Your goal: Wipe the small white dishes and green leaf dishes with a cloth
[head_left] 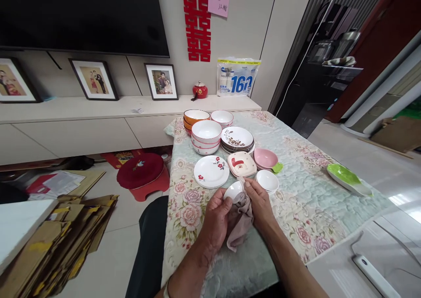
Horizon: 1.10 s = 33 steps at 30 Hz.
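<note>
My left hand (217,210) grips a small white bowl (234,189) by its left side, thumb over the near edge. On the bowl's right, my right hand (257,197) is closed on a greyish-pink cloth (241,221) that presses against the bowl and hangs down below it. Just beyond my hands are white plates with red flowers (210,171), a squarish patterned dish (242,164) and a stack of small white bowls (267,180). A pink bowl (265,157) sits behind that stack, with a green leaf-shaped piece (277,167) beside it.
Stacked white bowls (206,133), orange bowls (196,115) and brown-rimmed plates (237,137) stand farther back on the flowered tablecloth (296,193). A green dish (347,177) lies at the right. On the floor at left are a red stool (143,175) and flattened cardboard (66,236).
</note>
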Tool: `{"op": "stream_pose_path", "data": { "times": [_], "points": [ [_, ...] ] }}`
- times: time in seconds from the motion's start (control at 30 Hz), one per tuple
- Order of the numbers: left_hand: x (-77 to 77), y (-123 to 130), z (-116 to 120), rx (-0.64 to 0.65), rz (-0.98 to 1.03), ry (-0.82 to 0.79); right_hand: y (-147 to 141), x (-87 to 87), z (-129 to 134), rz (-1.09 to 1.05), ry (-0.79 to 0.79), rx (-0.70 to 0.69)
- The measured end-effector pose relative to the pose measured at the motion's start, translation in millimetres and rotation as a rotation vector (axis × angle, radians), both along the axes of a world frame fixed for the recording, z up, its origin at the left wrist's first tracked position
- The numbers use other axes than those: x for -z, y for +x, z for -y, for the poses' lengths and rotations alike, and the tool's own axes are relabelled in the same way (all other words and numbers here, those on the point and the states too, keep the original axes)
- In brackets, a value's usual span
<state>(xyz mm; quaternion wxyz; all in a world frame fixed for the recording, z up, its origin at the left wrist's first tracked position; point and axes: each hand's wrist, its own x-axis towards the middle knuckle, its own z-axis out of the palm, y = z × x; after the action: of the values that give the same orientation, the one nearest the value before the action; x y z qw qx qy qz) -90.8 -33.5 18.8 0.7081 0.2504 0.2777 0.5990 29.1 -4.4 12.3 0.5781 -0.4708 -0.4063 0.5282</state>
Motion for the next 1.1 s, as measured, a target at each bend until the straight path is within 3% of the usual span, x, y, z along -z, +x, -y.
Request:
{"op": "stream_pose_path", "data": {
  "times": [0.13, 0.27, 0.37, 0.43, 0.57, 0.7, 0.77, 0.83, 0.97, 1.03, 1.1],
  "points": [
    [7.2, -4.7, 0.6, 0.037, -0.193, -0.015, 2.2, 0.9, 2.1, 0.128, 0.038, 0.008],
    [14.5, -8.4, 0.2, 0.003, -0.426, 0.039, 2.6, 0.4, 3.6, 0.422, 0.341, 0.065],
    [12.3, -9.0, 0.1, -0.036, -0.530, 0.072, -0.7, -1.5, 6.3, 0.526, 0.557, 0.060],
    [9.6, -9.0, 0.4, -0.067, -0.581, 0.086, -2.2, -2.8, 8.1, 0.549, 0.618, 0.018],
    [8.4, -8.2, 1.7, -0.053, -0.529, 0.063, 0.1, -2.5, 7.6, 0.505, 0.531, 0.034],
    [9.7, -4.7, 2.5, -0.039, -0.261, 0.018, 4.6, 1.0, 4.9, 0.291, 0.166, 0.091],
    [9.9, -3.4, 2.3, -0.051, -0.170, -0.008, 4.7, 0.9, 5.5, 0.218, 0.065, 0.071],
    [10.5, -3.4, 1.6, -0.075, -0.192, -0.016, 3.3, -1.6, 7.3, 0.260, 0.135, 0.038],
    [14.0, -6.2, 0.2, -0.096, -0.400, -0.006, 0.0, -7.2, 9.3, 0.438, 0.428, -0.060],
    [15.9, -6.5, 0.1, -0.097, -0.410, 0.003, 0.4, -6.4, 7.8, 0.446, 0.414, -0.060],
    [17.0, -5.4, 0.3, -0.104, -0.332, 0.019, 1.9, -3.4, 5.7, 0.408, 0.301, -0.007]
  ]
}}
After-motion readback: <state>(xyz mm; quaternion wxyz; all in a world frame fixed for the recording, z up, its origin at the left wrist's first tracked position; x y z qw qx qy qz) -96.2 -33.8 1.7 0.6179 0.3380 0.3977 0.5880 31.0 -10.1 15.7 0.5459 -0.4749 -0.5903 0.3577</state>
